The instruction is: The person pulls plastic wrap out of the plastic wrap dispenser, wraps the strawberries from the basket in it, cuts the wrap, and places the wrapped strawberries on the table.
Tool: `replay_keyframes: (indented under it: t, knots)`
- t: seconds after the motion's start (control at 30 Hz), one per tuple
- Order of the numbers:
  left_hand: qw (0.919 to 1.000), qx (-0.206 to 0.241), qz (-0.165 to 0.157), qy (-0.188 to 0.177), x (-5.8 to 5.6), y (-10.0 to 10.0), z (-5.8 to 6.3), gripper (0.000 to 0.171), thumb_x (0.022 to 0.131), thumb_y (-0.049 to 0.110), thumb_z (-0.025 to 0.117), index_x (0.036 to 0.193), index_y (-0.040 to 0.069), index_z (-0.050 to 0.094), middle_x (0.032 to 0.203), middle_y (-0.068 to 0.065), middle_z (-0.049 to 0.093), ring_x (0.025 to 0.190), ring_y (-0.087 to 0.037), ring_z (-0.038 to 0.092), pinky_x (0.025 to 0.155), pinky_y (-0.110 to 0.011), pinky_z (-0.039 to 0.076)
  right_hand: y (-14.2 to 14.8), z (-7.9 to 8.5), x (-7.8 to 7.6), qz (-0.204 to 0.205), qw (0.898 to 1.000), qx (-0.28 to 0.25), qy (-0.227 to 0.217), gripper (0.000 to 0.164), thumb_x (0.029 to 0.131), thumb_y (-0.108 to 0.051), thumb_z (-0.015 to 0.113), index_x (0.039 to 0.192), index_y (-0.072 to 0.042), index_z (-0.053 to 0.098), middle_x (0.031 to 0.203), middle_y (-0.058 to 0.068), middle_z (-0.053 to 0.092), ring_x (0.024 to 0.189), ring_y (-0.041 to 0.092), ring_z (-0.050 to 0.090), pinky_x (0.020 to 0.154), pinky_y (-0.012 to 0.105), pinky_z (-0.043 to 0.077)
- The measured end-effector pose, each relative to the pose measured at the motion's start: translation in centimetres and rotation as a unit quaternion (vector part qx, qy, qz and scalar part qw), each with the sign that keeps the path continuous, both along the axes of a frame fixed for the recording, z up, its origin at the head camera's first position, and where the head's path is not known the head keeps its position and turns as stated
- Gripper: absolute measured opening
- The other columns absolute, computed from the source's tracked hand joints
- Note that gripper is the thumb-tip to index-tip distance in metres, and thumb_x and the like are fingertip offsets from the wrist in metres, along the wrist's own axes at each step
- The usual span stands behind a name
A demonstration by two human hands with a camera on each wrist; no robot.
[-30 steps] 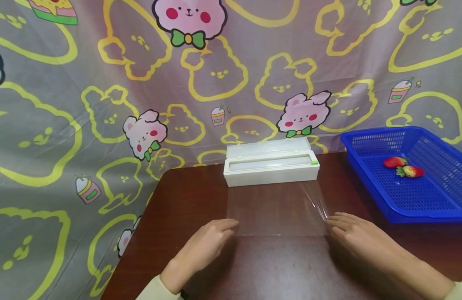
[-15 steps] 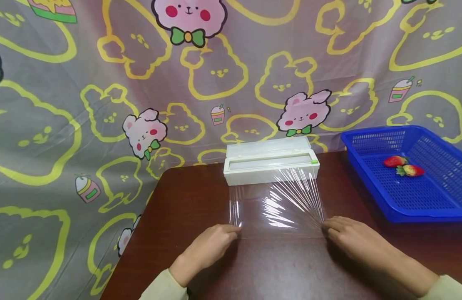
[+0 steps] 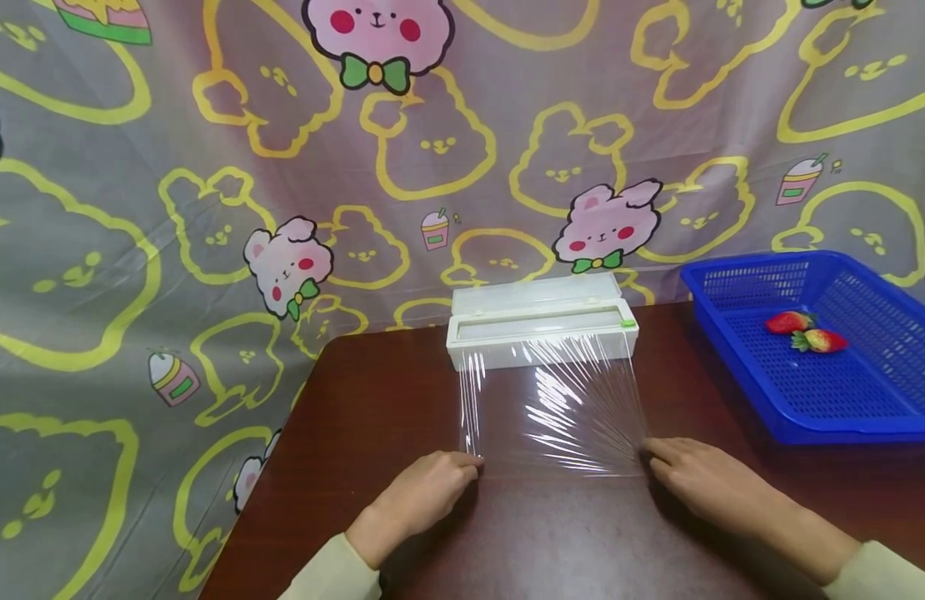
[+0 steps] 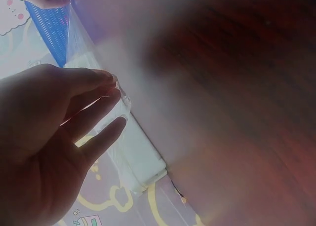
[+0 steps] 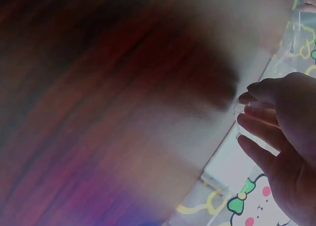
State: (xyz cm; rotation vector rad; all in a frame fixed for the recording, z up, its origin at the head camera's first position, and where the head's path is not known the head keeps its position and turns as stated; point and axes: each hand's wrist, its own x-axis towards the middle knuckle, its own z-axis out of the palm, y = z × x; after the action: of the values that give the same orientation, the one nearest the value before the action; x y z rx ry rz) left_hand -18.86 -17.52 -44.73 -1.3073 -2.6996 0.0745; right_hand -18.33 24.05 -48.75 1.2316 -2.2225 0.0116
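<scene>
A sheet of clear cling film point(image 3: 552, 417) stretches toward me from a white cling film dispenser box point(image 3: 545, 350), whose lid point(image 3: 537, 292) stands raised at the back. My left hand point(image 3: 425, 492) pinches the near left corner of the film. The near right corner is pinched by my right hand point(image 3: 710, 483), with creases fanning out from its fingertips. In the left wrist view, the thumb and index finger of the left hand point(image 4: 64, 107) meet at the film's edge. The right wrist view shows the right hand point(image 5: 281, 132) holding film between thumb and fingers.
A blue plastic basket point(image 3: 740, 383) with two strawberries point(image 3: 818, 341) in it stands on the right of the dark brown table point(image 3: 372, 417). A small green piece point(image 3: 627, 322) sits at the box's right end. Behind the table hangs a cartoon-patterned cloth point(image 3: 462, 167).
The film has gone from lying slack near the table to being pulled taut, now shiny and creased over the box's front. Both hands have drawn slightly toward me, the right also a little leftward.
</scene>
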Motion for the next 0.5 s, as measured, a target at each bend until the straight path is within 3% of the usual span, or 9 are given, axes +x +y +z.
replay_keyframes:
  t: [0.17,0.5]
  knots:
    - [1.0000,-0.008,0.002,0.001,0.04,0.13,0.01,0.015,0.097,0.003,0.065,0.102,0.009,0.077,0.122,-0.004,0.073,0.104,-0.015,0.072,0.084,-0.028,0.058,0.00,0.11,0.13,-0.010,1.000,0.010,-0.010,0.068,0.110,-0.018,0.006,0.091,0.000,0.069,0.112,0.019,0.067,0.091,0.033,0.069,0.078,0.047,0.058]
    - [0.9999,-0.005,0.006,-0.012,0.10,0.17,-0.54,0.012,0.100,0.012,0.065,0.102,0.009,0.076,0.123,-0.007,0.072,0.108,-0.018,0.071,0.089,-0.030,0.057,0.16,0.16,0.30,-0.023,0.999,0.020,-0.037,0.038,0.102,-0.009,0.030,0.094,0.000,0.066,0.113,0.020,0.068,0.093,0.033,0.070,0.079,0.047,0.059]
